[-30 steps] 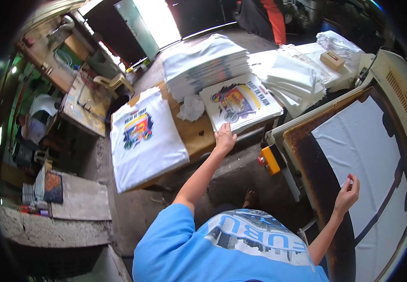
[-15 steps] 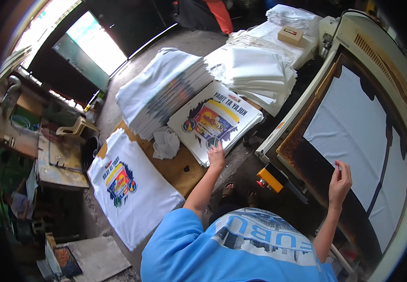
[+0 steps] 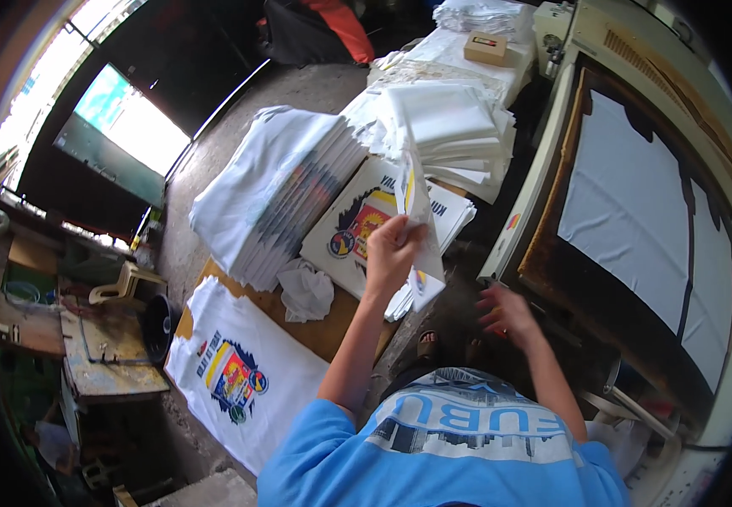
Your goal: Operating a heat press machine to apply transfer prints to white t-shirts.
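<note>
My left hand (image 3: pixel 395 253) is closed on the edge of a printed transfer sheet (image 3: pixel 417 203), which stands bent and raised above a stack of similar printed sheets (image 3: pixel 325 245). Their prints are mirrored, in yellow, red and blue. My right hand (image 3: pixel 508 314), a little blurred, has its fingers apart and holds nothing. It is beside the near left corner of a heat press (image 3: pixel 560 275), whose dark bed carries white fabric pieces (image 3: pixel 623 203). Left of my left arm lies a white shirt (image 3: pixel 285 422) with a colourful print on its front.
A tall pile of folded white shirts (image 3: pixel 256 182) stands behind the crumpled white cloth (image 3: pixel 307 291). Further back are stacked white fabric (image 3: pixel 459 127) and a small cardboard box (image 3: pixel 486 48). A wooden table (image 3: pixel 112 355) and a dark bucket (image 3: pixel 158 325) are at left.
My left hand has taken hold of the top transfer sheet and lifted it off the stack. My right hand has moved left, away from over the press bed, and its fingers have spread.
</note>
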A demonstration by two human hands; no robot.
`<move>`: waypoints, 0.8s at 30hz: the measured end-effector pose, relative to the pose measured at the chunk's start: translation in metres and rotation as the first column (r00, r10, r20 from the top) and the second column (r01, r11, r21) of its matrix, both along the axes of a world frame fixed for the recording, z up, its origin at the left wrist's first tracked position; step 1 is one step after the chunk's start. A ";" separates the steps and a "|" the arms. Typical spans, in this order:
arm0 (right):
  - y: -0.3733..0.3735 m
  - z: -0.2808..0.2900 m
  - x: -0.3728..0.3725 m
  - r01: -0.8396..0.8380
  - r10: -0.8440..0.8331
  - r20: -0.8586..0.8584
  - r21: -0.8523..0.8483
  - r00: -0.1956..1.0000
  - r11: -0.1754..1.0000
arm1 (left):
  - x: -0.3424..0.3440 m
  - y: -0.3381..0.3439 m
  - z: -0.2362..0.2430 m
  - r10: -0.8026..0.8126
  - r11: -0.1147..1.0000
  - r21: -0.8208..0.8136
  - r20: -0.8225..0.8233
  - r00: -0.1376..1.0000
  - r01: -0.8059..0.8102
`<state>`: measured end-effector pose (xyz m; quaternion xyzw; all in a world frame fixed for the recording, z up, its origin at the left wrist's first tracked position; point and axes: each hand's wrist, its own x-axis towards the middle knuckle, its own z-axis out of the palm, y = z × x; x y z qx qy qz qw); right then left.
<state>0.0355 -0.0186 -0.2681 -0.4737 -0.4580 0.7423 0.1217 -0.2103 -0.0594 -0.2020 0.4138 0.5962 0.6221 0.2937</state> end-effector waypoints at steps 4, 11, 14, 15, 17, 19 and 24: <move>-0.010 0.012 -0.032 -0.145 -0.102 -0.427 -0.508 0.898 0.849 | 0.007 0.003 0.067 -0.149 0.985 0.103 0.100 0.984 0.138; 0.075 0.057 0.027 0.162 -0.448 -0.570 -0.481 0.689 0.862 | 0.024 0.039 0.105 -0.304 0.896 0.375 0.129 0.944 0.237; 0.114 0.112 0.075 0.602 -0.521 -0.638 -0.111 0.567 0.791 | 0.053 0.071 0.122 -0.350 0.853 0.436 0.074 0.934 0.286; 0.129 0.122 0.101 0.656 -0.417 -0.693 0.108 0.589 0.747 | 0.066 0.083 0.125 -0.364 0.844 0.448 0.072 0.929 0.296; 0.141 0.153 0.132 0.715 -0.334 -0.700 0.359 0.631 0.600 | 0.085 0.108 0.122 -0.429 0.799 0.488 0.052 0.902 0.352; 0.154 0.159 0.169 0.769 -0.342 -0.723 0.404 0.600 0.496 | 0.116 0.140 0.108 -0.511 0.766 0.495 0.083 0.856 0.410; 0.187 0.114 0.265 0.816 -0.695 -0.445 0.423 0.565 0.393 | 0.190 0.241 0.019 -0.484 0.873 0.143 0.136 0.864 0.467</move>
